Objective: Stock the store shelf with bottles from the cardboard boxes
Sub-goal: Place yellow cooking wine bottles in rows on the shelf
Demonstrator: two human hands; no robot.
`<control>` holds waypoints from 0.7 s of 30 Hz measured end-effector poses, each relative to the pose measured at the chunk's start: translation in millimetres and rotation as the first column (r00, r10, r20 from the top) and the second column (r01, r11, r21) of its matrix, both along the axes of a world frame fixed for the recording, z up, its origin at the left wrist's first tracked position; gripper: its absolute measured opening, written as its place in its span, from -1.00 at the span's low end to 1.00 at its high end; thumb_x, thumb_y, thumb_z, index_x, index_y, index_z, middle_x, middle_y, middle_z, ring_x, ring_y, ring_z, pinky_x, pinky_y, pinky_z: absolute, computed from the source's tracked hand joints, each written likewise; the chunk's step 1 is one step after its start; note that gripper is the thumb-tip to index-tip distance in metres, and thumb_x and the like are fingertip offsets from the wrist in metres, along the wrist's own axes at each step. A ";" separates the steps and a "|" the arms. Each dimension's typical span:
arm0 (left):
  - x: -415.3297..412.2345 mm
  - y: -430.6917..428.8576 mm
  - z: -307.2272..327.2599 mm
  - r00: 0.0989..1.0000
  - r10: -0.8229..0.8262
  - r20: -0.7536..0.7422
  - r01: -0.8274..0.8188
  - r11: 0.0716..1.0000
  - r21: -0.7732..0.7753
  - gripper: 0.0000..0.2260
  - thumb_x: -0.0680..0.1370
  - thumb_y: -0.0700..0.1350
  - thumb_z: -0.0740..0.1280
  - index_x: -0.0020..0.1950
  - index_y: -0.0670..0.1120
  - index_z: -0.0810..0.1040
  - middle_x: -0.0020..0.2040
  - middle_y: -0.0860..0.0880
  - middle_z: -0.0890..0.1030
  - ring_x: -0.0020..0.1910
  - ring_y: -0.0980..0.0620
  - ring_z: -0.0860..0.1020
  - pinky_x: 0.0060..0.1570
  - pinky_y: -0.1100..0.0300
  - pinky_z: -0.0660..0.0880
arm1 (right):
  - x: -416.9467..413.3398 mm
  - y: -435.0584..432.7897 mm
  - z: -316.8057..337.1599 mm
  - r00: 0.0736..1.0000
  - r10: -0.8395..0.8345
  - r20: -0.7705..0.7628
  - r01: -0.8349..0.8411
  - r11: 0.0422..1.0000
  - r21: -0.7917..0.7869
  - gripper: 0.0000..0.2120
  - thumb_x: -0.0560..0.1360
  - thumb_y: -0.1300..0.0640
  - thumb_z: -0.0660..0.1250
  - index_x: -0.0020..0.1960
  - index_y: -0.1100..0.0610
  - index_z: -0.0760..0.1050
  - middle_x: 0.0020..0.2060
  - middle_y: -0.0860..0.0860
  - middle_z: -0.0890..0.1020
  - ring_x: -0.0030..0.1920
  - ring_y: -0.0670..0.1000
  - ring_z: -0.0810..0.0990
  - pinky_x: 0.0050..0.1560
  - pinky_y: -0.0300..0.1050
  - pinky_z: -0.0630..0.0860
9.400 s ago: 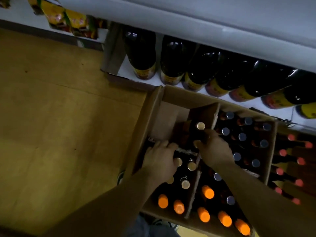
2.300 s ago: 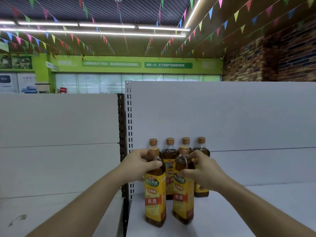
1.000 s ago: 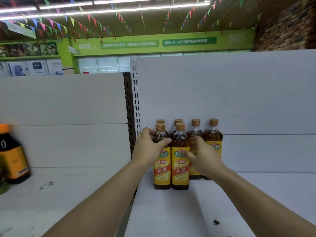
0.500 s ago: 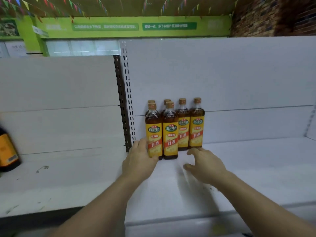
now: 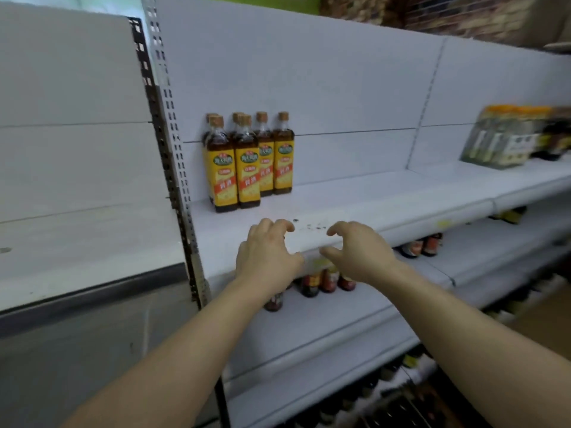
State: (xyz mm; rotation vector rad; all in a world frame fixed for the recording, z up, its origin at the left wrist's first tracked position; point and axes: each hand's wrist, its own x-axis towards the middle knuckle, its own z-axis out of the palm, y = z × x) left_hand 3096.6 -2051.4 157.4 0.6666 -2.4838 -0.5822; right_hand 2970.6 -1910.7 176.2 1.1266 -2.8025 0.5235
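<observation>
Several amber bottles with yellow labels stand upright in two rows at the back left of the white top shelf. My left hand and my right hand hover side by side in front of the shelf's front edge, well clear of the bottles. Both hold nothing, with fingers loosely curled. No cardboard box is in view.
A perforated metal upright splits this bay from the white shelf on the left. A shrink-wrapped bottle pack stands far right on the top shelf. Small dark bottles stand on the shelf below, with more bottles lower down.
Both hands have let go of the two front bottles and drawn back to the shelf's front edge. My view has swung down and to the right, showing the lower shelves.
</observation>
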 end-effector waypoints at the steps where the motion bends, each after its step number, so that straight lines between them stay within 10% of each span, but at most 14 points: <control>1: -0.6 11.4 -5.6 1.000 -0.022 0.001 0.022 1.000 -0.010 -0.56 0.51 0.02 0.39 0.39 0.10 0.47 0.23 0.06 0.46 0.30 0.00 0.39 0.21 -0.03 0.46 | 1.4 12.6 -2.6 1.000 -0.017 0.002 0.017 1.000 0.011 -0.52 0.58 -0.19 0.33 0.43 -0.01 0.45 0.29 0.03 0.54 0.18 0.08 0.57 0.10 0.05 0.57; 9: -22.2 98.5 -92.2 0.974 -0.168 0.152 0.169 0.986 0.006 -0.54 0.53 0.01 0.37 0.43 0.07 0.44 0.28 0.04 0.45 0.31 -0.03 0.41 0.21 -0.04 0.46 | -8.1 119.6 -79.7 0.962 -0.222 0.160 0.204 0.972 0.120 -0.49 0.60 -0.19 0.32 0.47 0.02 0.42 0.34 0.02 0.55 0.23 0.09 0.57 0.10 0.04 0.57; 14: -48.7 155.9 -160.7 0.910 -0.266 0.318 0.245 0.964 0.105 -0.53 0.55 -0.02 0.37 0.47 0.07 0.41 0.32 0.04 0.46 0.33 -0.03 0.42 0.16 0.04 0.45 | -26.3 198.4 -147.4 0.894 -0.339 0.291 0.299 0.938 0.175 -0.54 0.58 -0.10 0.33 0.44 0.00 0.43 0.07 0.00 0.63 -0.13 -0.04 0.63 -0.13 -0.03 0.59; 21: -81.4 244.8 -260.6 0.840 -0.254 0.479 0.184 0.965 0.189 -0.55 0.55 -0.02 0.37 0.44 0.06 0.44 0.31 0.02 0.47 0.33 -0.05 0.44 0.16 0.03 0.48 | -81.1 296.8 -254.7 0.856 -0.347 0.383 0.244 0.925 0.293 -0.54 0.55 -0.15 0.33 0.40 -0.02 0.45 0.15 0.00 0.59 0.02 0.04 0.58 -0.10 -0.06 0.56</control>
